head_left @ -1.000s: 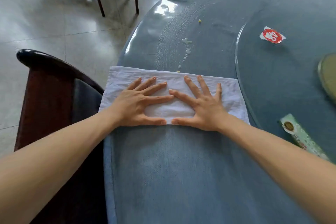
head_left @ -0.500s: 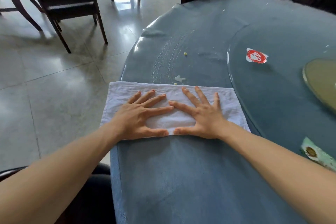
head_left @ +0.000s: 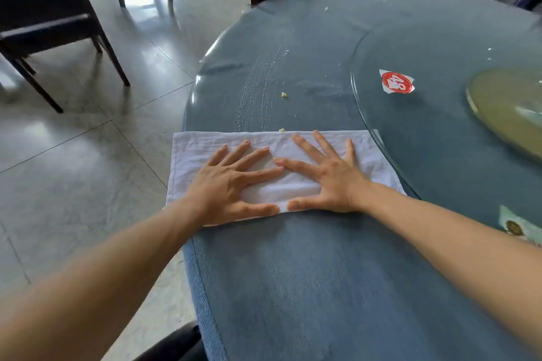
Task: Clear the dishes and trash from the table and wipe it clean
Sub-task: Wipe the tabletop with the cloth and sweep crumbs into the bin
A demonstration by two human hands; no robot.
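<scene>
Head view: my left hand [head_left: 231, 182] and right hand [head_left: 325, 176] lie flat, fingers spread wide, gripping nothing, pressing the cloth [head_left: 372, 155] onto the surface [head_left: 322, 287] so it sweeps evenly; crumbs [head_left: 284, 94] lie just beyond the cloth.

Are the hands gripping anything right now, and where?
Nothing gripped: left hand and right hand lie flat, fingers spread, pressing the white cloth on the table.

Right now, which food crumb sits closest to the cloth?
The yellowish crumb touching the far edge of the white cloth, just beyond the right hand. The other crumb lies farther up the table.
</scene>
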